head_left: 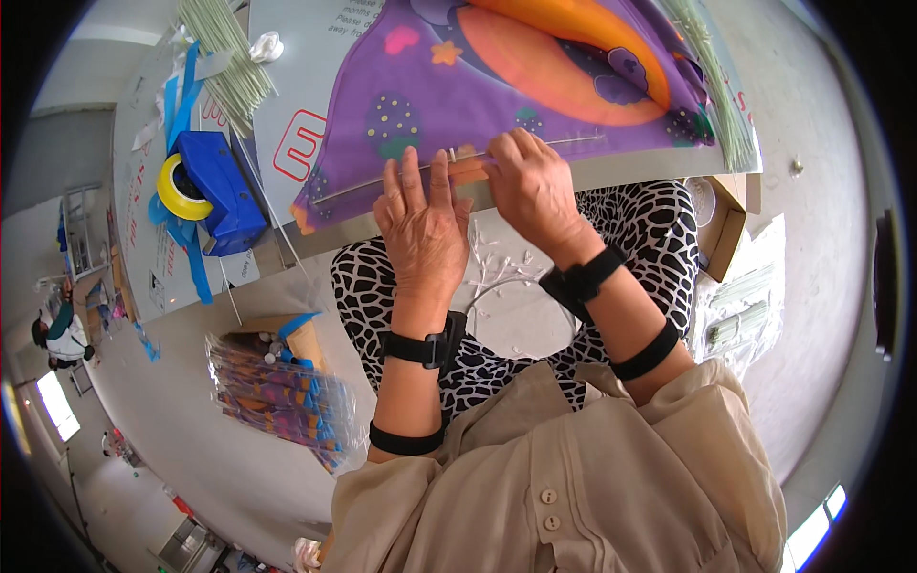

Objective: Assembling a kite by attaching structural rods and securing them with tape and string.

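Observation:
A purple triangular kite sail, printed with an orange shape, stars and dots, lies across the grey board in front of me. Along its near edge runs a thin pale rod. My left hand rests at this edge, its fingers stretched out over the cloth and rod. Close to its right, my right hand is closed, its fingertips pinching a small orange flap at the edge. A short white tip pokes up between the hands. The right fingers partly hide the flap.
A blue tape dispenser with yellow tape stands left on the board. Bundles of pale rods lie at both sides. Below are a bag of printed pieces, a cardboard box and bagged rods. Another person is far left.

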